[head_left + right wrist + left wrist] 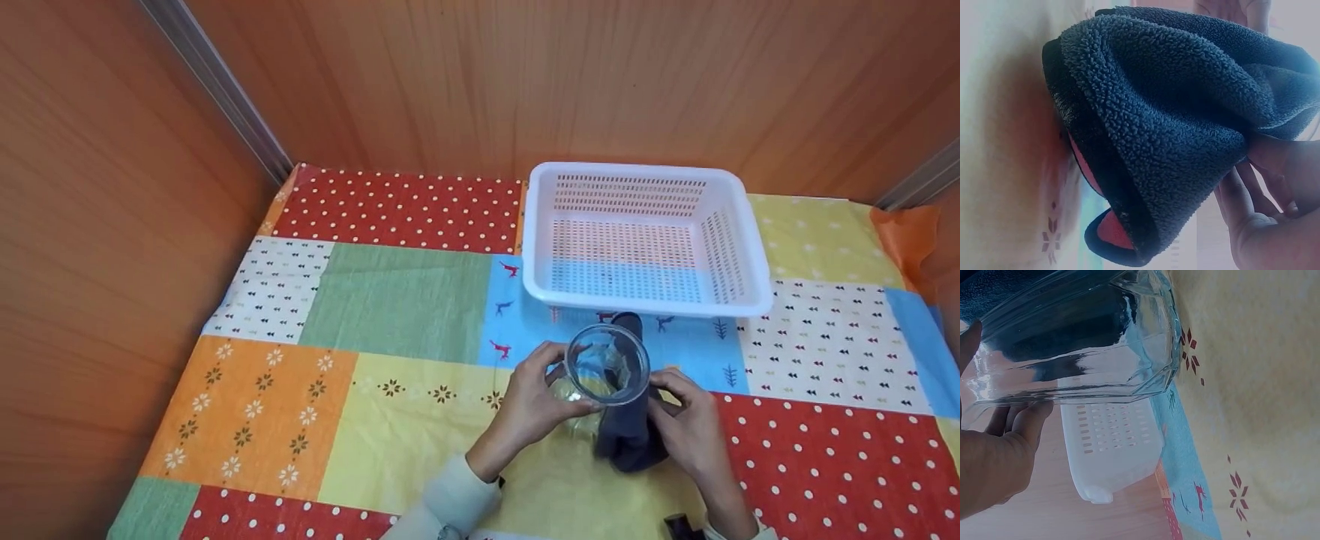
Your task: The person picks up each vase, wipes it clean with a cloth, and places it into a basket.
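Observation:
A clear glass jar [581, 390] with a wide round mouth is gripped by my left hand [531, 394], thumb on the near side and fingers on the far side. In the left wrist view the jar [1100, 343] shows flat facets and a thick base. My right hand [686, 420] pinches a dark grey cloth [630, 435] against the jar's right side. Seen from the right wrist, the cloth [1151, 101] is fluffy, with a black hem and some pink on its underside. It hangs in folds from the fingers and partly hides the jar.
Behind the hands a white plastic basket [649, 304] with slotted walls stands near the back panel [450, 82]. A patchwork-patterned tablecloth [405, 300] covers the table. A wooden panel [112, 225] rises on the left, and orange material [907, 240] lies at the right edge.

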A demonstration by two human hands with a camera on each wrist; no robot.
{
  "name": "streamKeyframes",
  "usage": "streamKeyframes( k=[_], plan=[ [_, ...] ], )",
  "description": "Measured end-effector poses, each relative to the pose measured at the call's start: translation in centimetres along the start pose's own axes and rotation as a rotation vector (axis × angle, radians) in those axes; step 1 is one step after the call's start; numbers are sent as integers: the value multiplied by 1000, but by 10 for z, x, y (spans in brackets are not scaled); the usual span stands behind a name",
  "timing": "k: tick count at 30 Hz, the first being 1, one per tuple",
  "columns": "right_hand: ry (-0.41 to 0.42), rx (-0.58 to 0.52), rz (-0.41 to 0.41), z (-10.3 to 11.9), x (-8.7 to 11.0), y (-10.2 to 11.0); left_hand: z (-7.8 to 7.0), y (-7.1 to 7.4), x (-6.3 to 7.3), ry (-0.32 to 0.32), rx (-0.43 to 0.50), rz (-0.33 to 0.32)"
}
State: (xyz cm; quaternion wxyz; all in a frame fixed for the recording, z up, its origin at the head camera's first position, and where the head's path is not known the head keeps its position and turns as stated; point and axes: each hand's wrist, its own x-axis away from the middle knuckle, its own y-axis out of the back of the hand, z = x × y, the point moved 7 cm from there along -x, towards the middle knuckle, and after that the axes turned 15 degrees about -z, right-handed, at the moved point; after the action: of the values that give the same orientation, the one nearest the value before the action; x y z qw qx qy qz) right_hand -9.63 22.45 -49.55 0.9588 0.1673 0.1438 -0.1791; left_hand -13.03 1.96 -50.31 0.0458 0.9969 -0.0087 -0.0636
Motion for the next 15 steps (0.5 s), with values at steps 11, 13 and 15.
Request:
streamKeyframes(
  k=[11, 13, 15],
  plan=[
    [-82, 50, 7, -9, 3, 1, -2, 0, 1, -13, 6, 6],
    [-62, 42, 0, -7, 3, 0, -2, 1, 1, -14, 0, 3],
    [-39, 41, -8, -5, 3, 0, -3, 1, 0, -14, -5, 2]
  ],
)
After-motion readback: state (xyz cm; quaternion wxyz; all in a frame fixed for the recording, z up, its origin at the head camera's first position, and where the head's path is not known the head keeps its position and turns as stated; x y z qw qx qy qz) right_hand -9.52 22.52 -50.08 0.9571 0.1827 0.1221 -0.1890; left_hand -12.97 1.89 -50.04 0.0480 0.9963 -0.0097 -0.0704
